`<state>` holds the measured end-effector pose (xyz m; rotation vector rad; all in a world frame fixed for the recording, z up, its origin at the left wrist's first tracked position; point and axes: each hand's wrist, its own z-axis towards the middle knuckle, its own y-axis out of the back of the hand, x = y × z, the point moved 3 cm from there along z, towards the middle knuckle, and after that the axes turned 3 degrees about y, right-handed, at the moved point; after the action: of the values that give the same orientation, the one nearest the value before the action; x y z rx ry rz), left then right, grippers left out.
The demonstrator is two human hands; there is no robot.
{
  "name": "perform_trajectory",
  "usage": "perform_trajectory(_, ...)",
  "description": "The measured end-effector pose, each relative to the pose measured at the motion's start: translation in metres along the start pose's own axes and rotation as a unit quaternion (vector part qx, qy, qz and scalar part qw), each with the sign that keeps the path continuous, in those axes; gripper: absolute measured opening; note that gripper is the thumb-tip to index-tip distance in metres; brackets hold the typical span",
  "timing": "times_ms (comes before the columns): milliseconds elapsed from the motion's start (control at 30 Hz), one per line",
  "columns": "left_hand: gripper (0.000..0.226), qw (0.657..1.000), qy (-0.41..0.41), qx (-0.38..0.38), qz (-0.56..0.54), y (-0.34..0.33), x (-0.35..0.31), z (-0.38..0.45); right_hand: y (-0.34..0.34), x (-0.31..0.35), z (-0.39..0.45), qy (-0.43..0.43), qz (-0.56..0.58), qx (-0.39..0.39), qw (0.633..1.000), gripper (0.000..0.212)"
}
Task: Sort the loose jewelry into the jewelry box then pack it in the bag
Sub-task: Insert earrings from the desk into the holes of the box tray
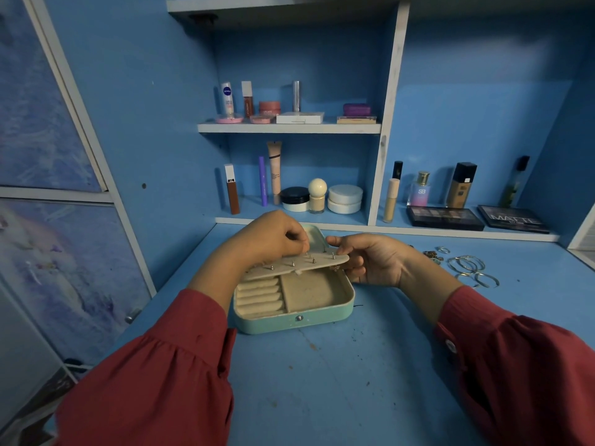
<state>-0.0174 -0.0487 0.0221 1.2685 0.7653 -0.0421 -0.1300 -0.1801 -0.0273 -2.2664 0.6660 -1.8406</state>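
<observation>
A mint-green jewelry box (289,321) lies open on the blue desk, with beige ring rolls on its left and a flat compartment on its right. A beige earring panel (296,267) with several small studs through it is held level above the box. My right hand (370,262) grips the panel's right end, thumb on top. My left hand (273,239) is over the panel's far edge, its fingertips pinched together at a stud; what they pinch is too small to see. Loose rings and hoops (463,265) lie on the desk to the right.
The shelf unit behind holds cosmetics: bottles, jars (344,199) and tubes in the middle bays, two dark palettes (444,217) low on the right. The desk (322,381) stretches bare toward me. A cupboard door closes off the left side.
</observation>
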Motion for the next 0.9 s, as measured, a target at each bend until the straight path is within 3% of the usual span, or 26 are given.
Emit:
perform_trajectory(400,0.008,0.998,-0.012,0.004,0.06,-0.0021,0.0011,0.0022,0.0016,-0.0015,0.0035,-0.004,0.016,0.002,1.0,0.028)
perform_trajectory(900,0.01,0.999,-0.008,0.007,0.048,-0.0032,0.0025,0.0054,0.0014,-0.0009,0.0025,-0.002,0.006,0.003,1.0,0.025)
